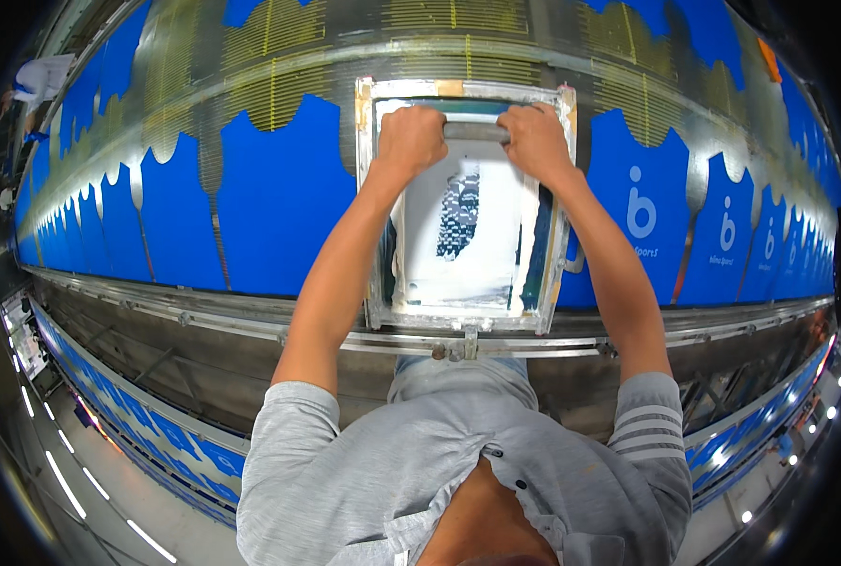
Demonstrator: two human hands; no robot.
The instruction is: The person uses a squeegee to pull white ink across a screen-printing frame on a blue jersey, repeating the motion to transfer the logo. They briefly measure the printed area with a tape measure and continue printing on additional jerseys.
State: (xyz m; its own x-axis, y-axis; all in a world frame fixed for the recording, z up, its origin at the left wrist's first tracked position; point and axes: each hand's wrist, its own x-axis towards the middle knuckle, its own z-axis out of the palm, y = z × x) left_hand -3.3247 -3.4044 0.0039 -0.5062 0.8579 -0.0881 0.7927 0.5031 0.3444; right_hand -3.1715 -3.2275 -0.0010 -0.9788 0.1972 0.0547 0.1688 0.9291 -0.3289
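Note:
My left hand [411, 140] and my right hand [537, 140] are both closed round the ends of a squeegee [475, 129]. It lies crosswise near the far end of a screen-printing frame [367, 203]. White ink [501, 212] covers much of the mesh inside, with a dark patterned patch [459, 215] in the middle. The squeegee's lower edge is hard to make out. Blue cut fabric panels, shaped like shirt bodies, lie on both sides: the one left of the frame [284, 203] is plain, while the right one [628, 236] bears a pale printed logo.
A long metal printing table [279, 61] stretches left and right, with more blue panels along its far side. A metal rail [232, 309] runs along the near edge. Another table with blue panels [147, 406] stands behind me. Someone in pale clothing [43, 77] is at far left.

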